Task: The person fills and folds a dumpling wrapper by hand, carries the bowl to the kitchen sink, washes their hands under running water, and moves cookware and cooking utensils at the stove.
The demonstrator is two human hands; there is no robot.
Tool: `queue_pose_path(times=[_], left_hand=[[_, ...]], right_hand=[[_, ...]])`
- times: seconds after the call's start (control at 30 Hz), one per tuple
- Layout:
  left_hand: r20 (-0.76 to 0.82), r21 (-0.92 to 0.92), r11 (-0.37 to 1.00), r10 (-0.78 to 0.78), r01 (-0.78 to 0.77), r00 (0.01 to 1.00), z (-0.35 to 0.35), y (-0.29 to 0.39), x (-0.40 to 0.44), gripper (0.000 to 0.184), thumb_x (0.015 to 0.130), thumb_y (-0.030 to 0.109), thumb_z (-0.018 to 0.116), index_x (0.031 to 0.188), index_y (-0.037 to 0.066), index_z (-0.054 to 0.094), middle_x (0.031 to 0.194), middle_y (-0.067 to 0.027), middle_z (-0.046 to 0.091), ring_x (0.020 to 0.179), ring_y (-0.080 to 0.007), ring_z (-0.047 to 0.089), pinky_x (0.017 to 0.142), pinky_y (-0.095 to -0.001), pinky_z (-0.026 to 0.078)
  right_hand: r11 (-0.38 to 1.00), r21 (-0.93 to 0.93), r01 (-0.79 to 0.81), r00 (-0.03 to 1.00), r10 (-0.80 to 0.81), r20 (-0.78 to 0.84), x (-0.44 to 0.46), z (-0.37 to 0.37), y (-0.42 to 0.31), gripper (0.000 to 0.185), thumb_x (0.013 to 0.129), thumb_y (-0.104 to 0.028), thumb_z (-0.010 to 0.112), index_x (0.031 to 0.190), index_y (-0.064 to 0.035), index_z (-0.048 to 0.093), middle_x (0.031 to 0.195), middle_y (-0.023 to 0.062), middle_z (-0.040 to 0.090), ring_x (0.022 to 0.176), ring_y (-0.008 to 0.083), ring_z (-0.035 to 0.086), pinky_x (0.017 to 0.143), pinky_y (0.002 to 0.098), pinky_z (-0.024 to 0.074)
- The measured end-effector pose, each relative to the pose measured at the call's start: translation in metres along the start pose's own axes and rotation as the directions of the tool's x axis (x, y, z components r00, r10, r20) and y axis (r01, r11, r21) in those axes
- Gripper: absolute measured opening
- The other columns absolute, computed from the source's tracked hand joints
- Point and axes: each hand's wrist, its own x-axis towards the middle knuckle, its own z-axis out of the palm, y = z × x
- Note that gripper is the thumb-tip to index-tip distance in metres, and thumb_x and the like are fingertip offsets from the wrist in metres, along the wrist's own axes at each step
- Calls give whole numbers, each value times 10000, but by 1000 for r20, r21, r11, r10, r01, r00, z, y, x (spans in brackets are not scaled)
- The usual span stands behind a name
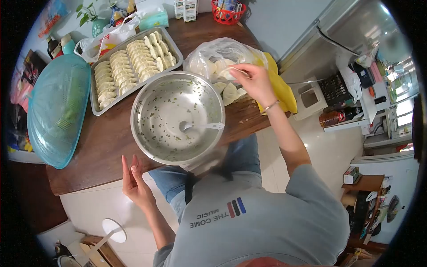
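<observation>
My right hand (254,83) is closed in a pinch on a thin, pale dumpling wrapper at the clear plastic bag. More round dumpling wrappers (230,94) lie just below that hand at the bag's mouth. My left hand (137,184) holds nothing, its fingers apart, in front of the table's near edge. Between the hands stands a large steel bowl (153,116), its inside dotted with green bits of filling. A white-handled spoon (207,126) rests in it. Behind the bowl, a metal tray (98,111) carries rows of folded dumplings (133,62).
A blue-green mesh food cover (58,111) leans at the table's left. The clear plastic bag (222,46) and a yellow bag (283,91) lie at the right edge of the wooden table (95,155). A red basket (227,17) sits at the back.
</observation>
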Motion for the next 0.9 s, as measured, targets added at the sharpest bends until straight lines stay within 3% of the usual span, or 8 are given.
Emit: queue_pose_path(times=[0.03, 0.23, 0.33, 0.47, 0.6, 0.8, 0.87, 0.9], left_hand=[[13, 4, 1000, 25, -25, 1000, 5, 4, 1, 380, 974, 96, 451, 1331, -32, 427, 1122, -260, 596, 1060, -271, 599, 933, -378, 498], [55, 34, 999, 30, -32, 998, 21, 15, 5, 394, 972, 104, 460, 1344, -18, 417, 1160, -253, 581, 1056, -276, 601, 917, -392, 506], [28, 102, 993, 59, -62, 998, 22, 19, 7, 396, 971, 105, 464, 1348, -6, 419, 1203, -236, 565, 1053, -267, 604, 910, -382, 508], [-22, 144, 988, 53, -49, 998, 23, 28, 10, 397, 970, 99, 465, 1350, -5, 420, 1254, -206, 545, 1039, -252, 615, 888, -338, 510], [20, 165, 982, 85, -88, 996, 26, 26, 9, 398, 966, 85, 469, 1349, -12, 419, 1265, -190, 546, 1078, -248, 596, 917, -328, 485], [45, 307, 924, 223, -226, 974, 25, 17, 5, 512, 945, 69, 507, 1418, 25, 318, 1454, -187, 327, 1329, -270, 349, 1053, -372, 344], [62, 243, 965, 88, -100, 994, 23, 19, 2, 593, 934, 57, 518, 1455, 53, 235, 1501, -192, 215, 1367, -286, 272, 1064, -373, 318], [77, 161, 985, 58, -69, 995, 22, 18, 1, 643, 927, 65, 530, 1469, 64, 185, 1499, -211, 209, 1365, -305, 274, 1051, -372, 330]], right_hand=[[988, -106, 112, 994, -112, 11, 3, 2, 1, 233, 842, -209, 667, 935, 4, 685, 843, 84, 701, 724, 121, 638, 681, 272, 506], [973, -210, 91, 995, -79, 66, 12, -7, 24, 202, 856, -167, 663, 956, 7, 687, 850, 60, 702, 701, 88, 604, 649, 235, 488], [975, -212, 66, 998, -67, 0, 7, -16, 32, 208, 825, -204, 665, 893, -9, 690, 828, 130, 686, 710, 195, 649, 664, 294, 497], [991, -122, 56, 998, -57, -4, 2, -23, 39, 202, 824, -208, 664, 893, -20, 692, 832, 131, 683, 716, 212, 650, 665, 303, 494], [943, -319, 97, 993, -73, 87, -3, -26, 39, 173, 827, -177, 660, 903, -25, 693, 840, 136, 682, 711, 213, 641, 666, 300, 492], [897, -414, 155, 988, -136, 75, -8, -26, 44, 198, 828, -176, 649, 970, -42, 680, 852, 152, 674, 729, 250, 636, 683, 331, 492], [910, -413, -29, 997, 58, 56, -9, -27, 31, 244, 835, -197, 638, 1038, -63, 660, 909, 152, 670, 807, 299, 634, 746, 356, 495], [916, -388, 105, 994, -96, 44, -11, -28, 33, 232, 843, -188, 634, 1034, -58, 662, 924, 144, 672, 814, 299, 638, 747, 352, 496]])
